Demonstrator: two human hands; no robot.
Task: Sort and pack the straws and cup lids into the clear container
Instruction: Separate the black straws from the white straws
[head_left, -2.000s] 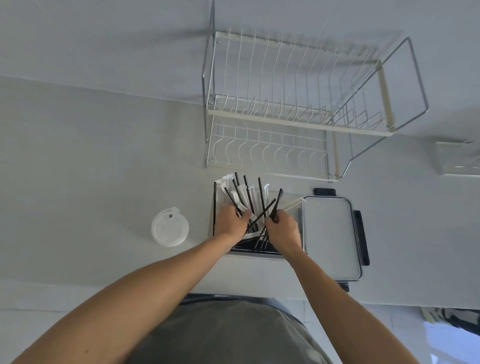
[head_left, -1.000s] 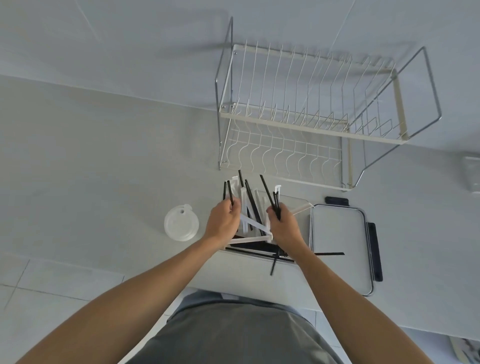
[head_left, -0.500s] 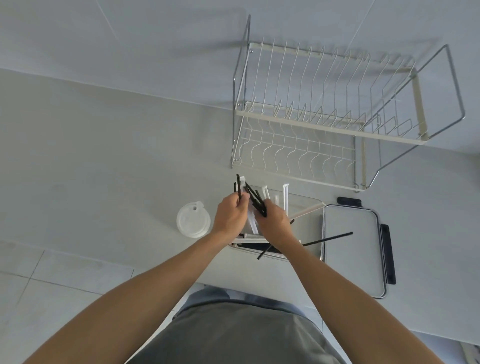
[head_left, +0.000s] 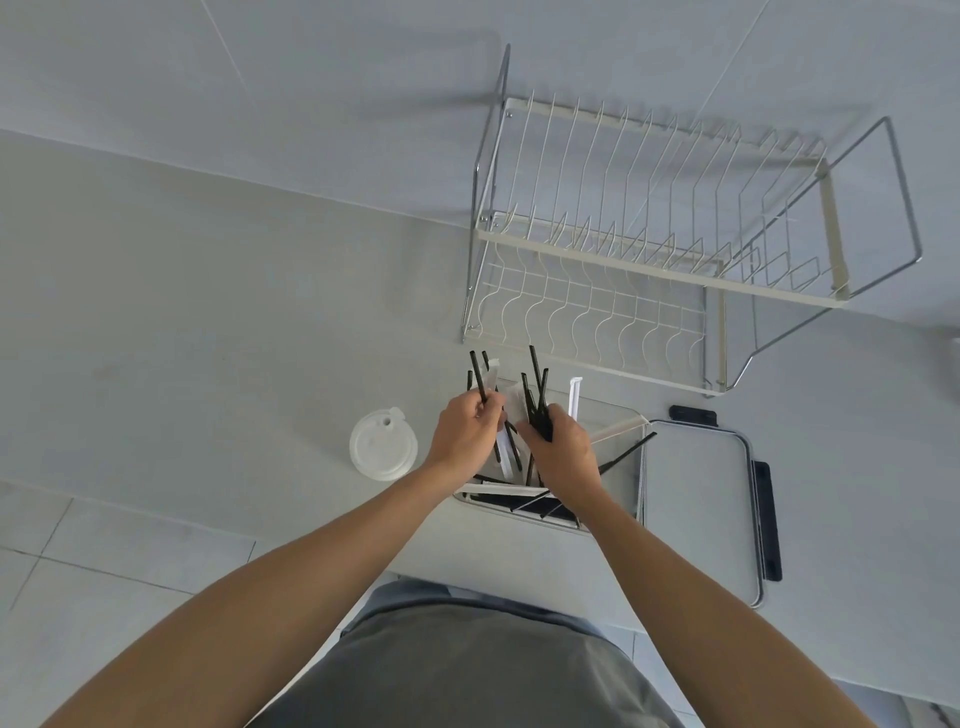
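Note:
The clear container (head_left: 621, 470) sits on the counter near its front edge, with black and white-wrapped straws inside. Over it, my left hand (head_left: 465, 434) grips a few black straws (head_left: 479, 382) that stick up and away. My right hand (head_left: 563, 447) holds a bunch of black straws (head_left: 537, 389) upright beside it. A white wrapped straw (head_left: 574, 397) stands in the container behind my right hand. One black straw (head_left: 626, 454) leans over the container's right side. More straws lie flat at the container's near end (head_left: 511, 493). A white cup lid (head_left: 383, 444) lies on the counter to the left.
The container's flat lid (head_left: 696, 509) with dark clips lies on the counter right of the container. A two-tier wire dish rack (head_left: 649, 249) stands behind it against the wall. The counter's front edge runs just below the container, with tiled floor to the lower left.
Both hands have gathered the black straws into upright bunches. The black straw that lay across onto the lid now leans on the container's right side. The view has shifted.

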